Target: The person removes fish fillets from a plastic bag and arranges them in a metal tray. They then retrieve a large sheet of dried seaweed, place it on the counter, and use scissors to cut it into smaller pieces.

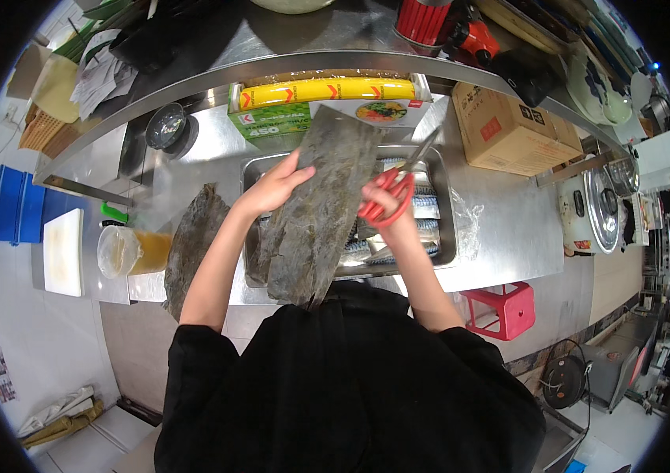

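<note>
A large sheet of dried kelp (326, 189) is held up by my left hand (273, 184), whose thumb lies on its face. My right hand (388, 204) grips red-handled scissors (403, 183), their blades pointing up and away to the right of the sheet. Below both hands is a steel tray (450, 236) holding silvery, blue-striped fish fillets (426, 207), which look like mackerel; the kelp hides its left part. Another dark kelp piece (196, 242) lies at the tray's left, over the counter edge, partly behind my left forearm.
Boxes of plastic wrap (329, 97) stand behind the tray, a cardboard box (512, 130) at the back right. A tub of yellowish-brown contents (134, 251) and a white cutting board (63, 252) are at left. Crumpled clear film (468, 222) lies right of the tray. A steel shelf (335, 56) spans above.
</note>
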`<state>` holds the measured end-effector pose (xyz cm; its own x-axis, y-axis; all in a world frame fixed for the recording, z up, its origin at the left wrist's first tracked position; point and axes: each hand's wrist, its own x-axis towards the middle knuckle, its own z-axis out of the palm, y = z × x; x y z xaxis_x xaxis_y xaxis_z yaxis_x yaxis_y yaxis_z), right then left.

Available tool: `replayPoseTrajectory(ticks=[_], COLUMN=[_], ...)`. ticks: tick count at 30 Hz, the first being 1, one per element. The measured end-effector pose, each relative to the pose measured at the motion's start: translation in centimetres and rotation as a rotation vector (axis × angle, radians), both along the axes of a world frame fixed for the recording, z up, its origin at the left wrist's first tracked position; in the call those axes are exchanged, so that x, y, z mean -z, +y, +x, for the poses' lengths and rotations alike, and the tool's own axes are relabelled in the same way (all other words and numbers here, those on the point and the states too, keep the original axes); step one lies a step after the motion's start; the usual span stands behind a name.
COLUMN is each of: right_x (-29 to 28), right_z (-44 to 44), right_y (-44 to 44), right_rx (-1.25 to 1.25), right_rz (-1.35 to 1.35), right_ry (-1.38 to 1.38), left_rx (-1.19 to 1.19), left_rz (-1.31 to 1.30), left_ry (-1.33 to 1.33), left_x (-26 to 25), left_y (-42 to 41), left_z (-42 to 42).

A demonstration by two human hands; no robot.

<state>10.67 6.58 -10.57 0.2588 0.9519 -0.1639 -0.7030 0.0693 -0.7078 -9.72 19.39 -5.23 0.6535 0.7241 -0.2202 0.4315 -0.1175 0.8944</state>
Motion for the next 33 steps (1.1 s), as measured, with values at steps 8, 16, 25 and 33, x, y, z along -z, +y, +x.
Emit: replayPoseTrajectory(ticks=[8, 16, 25, 33], right_x=[0.6, -0.6, -0.1, -1.4], right_z=[-7.2, -8.1, -9.4, -6.4], right_y=[-1.3, -0.6, -0.8, -1.0], right_rx=[0.142, 0.300, 0.161, 0.236], right_rz=[-0.075, -0.031, -0.072, -0.069], right_ry=[-0.156, -0.152, -0.232, -0.529], left_rx=[-0.012, -0.178, -0.217, -0.019], left_rz=[-0.217, 0.019, -0.099, -0.127], left_ry=[-0.169, -0.298, -0.316, -0.317], left_x=[-1.5, -1.8, -2.6, -2.1], left_y=[0.7, -0.7, -1.5, -0.7], left_z=[-1.9, -1.5, -2.1, -1.4])
